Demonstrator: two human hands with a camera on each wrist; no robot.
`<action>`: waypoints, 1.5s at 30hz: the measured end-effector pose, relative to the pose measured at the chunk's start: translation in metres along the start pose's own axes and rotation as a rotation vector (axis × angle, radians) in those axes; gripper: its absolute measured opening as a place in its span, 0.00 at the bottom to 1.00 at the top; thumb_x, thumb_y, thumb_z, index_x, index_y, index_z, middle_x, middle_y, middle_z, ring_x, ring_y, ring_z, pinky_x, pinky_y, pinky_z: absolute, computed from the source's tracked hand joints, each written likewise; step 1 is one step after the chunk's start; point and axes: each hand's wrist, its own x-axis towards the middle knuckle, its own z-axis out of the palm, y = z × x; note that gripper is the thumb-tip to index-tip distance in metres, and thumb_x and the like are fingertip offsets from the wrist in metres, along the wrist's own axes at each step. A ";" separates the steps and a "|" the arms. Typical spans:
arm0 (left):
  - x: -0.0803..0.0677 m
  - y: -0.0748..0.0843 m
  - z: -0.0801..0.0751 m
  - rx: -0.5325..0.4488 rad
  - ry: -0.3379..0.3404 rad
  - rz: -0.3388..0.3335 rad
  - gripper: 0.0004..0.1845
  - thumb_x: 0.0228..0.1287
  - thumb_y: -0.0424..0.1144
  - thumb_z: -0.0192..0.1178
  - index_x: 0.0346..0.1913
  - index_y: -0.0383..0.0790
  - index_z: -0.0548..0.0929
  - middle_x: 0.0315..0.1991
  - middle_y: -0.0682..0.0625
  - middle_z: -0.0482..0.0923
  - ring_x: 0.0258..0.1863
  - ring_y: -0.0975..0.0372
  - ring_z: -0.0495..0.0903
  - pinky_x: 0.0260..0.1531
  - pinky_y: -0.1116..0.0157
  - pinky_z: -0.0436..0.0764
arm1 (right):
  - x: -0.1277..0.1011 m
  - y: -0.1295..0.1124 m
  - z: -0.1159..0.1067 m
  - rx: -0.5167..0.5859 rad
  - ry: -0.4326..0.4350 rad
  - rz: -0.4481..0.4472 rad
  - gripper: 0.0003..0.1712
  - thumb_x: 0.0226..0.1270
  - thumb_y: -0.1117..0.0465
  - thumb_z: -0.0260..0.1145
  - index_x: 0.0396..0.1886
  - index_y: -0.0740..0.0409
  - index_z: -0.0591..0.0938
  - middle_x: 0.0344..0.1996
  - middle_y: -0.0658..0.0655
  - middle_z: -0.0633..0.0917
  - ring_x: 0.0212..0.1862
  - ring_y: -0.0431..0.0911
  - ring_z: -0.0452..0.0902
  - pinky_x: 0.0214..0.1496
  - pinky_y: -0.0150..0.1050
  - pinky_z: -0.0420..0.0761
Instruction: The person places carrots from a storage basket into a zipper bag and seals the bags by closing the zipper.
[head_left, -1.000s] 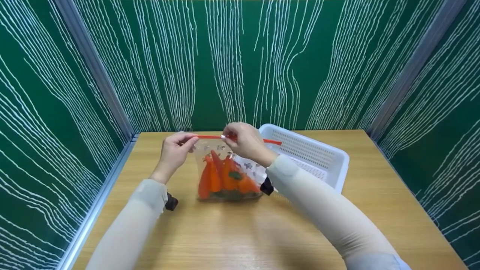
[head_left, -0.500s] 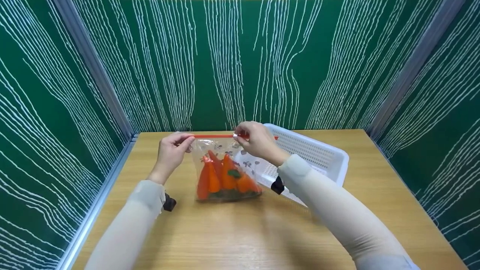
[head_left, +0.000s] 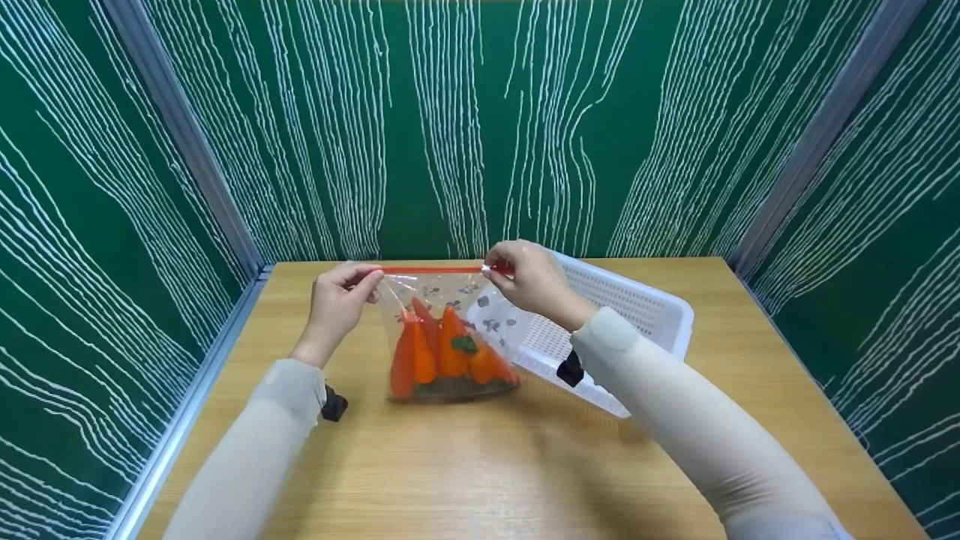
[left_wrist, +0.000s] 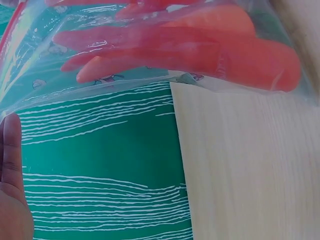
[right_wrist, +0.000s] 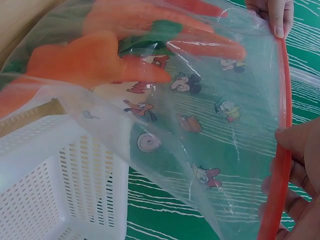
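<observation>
Upright in the middle of the table stands a clear zip bag (head_left: 480, 300) printed with small cartoon figures. Several orange-red carrots (head_left: 452, 345) with green tops lie inside, their pointed ends up. My left hand (head_left: 337, 300) pinches the left end of the bag's red zip strip (head_left: 431, 269) between thumb and fingers. At the strip's right part, my right hand (head_left: 532, 281) pinches it by a small white slider (head_left: 486, 268). In the right wrist view the right thumb and fingers (right_wrist: 295, 140) close over the red strip (right_wrist: 285, 95), held taut between both hands.
A white perforated plastic basket (head_left: 679, 330) lies on the wooden table (head_left: 450, 472) behind and right of the bag, partly hidden by my right forearm. Green walls (head_left: 315, 112) with white wavy lines and metal corner posts (head_left: 191, 135) enclose the table.
My right hand has slid to the right along the red strip, and the white slider has gone with it. My left hand and the bag have shifted slightly left.
</observation>
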 end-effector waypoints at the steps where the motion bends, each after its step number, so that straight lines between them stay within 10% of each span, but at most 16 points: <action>1: 0.000 0.000 0.000 0.003 -0.002 0.000 0.08 0.76 0.31 0.68 0.48 0.28 0.91 0.36 0.43 0.85 0.30 0.64 0.83 0.38 0.73 0.88 | 0.000 0.000 -0.001 -0.001 0.000 0.005 0.05 0.77 0.61 0.71 0.47 0.56 0.89 0.44 0.58 0.90 0.44 0.52 0.83 0.53 0.48 0.87; 45: -0.001 -0.002 -0.002 0.002 0.030 0.009 0.06 0.75 0.28 0.68 0.47 0.27 0.91 0.37 0.45 0.86 0.29 0.66 0.83 0.36 0.73 0.88 | -0.039 0.039 -0.027 0.042 0.091 0.063 0.03 0.76 0.63 0.71 0.43 0.58 0.88 0.39 0.58 0.89 0.42 0.53 0.81 0.50 0.47 0.84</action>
